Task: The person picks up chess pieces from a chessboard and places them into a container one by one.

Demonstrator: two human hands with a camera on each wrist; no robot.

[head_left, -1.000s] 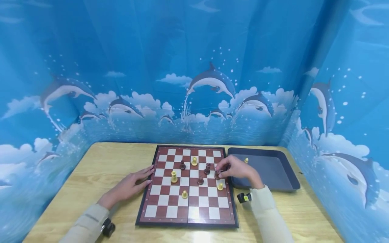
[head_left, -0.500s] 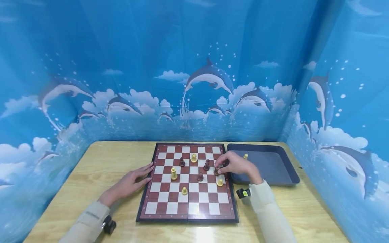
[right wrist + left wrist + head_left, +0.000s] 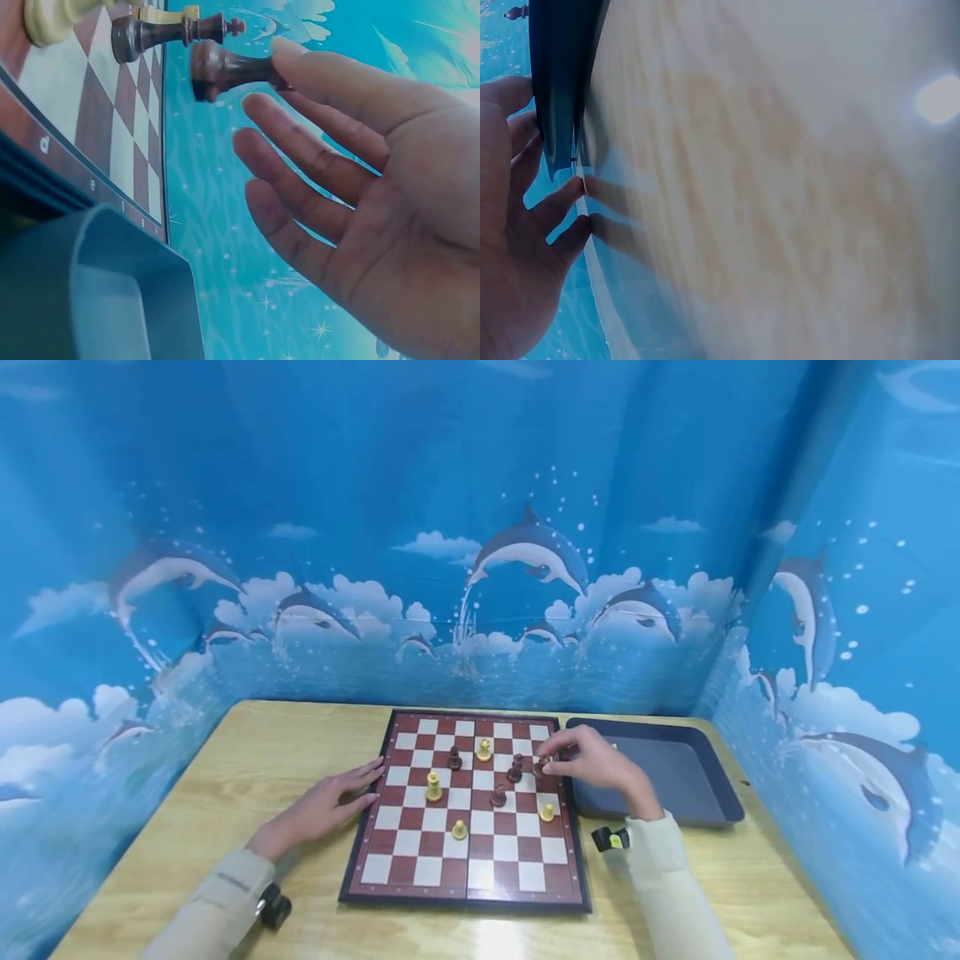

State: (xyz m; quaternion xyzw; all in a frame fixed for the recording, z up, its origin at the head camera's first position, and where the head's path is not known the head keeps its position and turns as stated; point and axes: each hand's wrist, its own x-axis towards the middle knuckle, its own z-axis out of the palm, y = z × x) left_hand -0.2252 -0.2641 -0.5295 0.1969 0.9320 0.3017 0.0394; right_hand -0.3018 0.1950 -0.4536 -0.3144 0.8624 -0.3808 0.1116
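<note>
A dark chess piece (image 3: 225, 71) is pinched between thumb and finger of my right hand (image 3: 596, 763), its top hidden by them. Its base appears lifted off the chessboard (image 3: 425, 871), over the right side. Close by on the board stands a dark king (image 3: 172, 34). A dark piece (image 3: 498, 796) and a light pawn (image 3: 547, 812) are nearer me. Farther left are a light king (image 3: 433, 787), a dark pawn (image 3: 454, 759), a light queen (image 3: 483, 749) and another light pawn (image 3: 459, 830). My left hand (image 3: 330, 799) rests at the board's left edge, fingers extended.
A dark grey tray (image 3: 705, 814) lies right of the board, partly under my right hand. A light piece (image 3: 614, 746) shows in it, mostly hidden. Wooden table (image 3: 247, 752) extends on both sides. A blue dolphin curtain (image 3: 360, 527) surrounds the back and right.
My right hand has raised the dark chess piece and moved it slightly away from me, farther from the light pawn. My left hand stays at the board's edge. The head view has shifted slightly.
</note>
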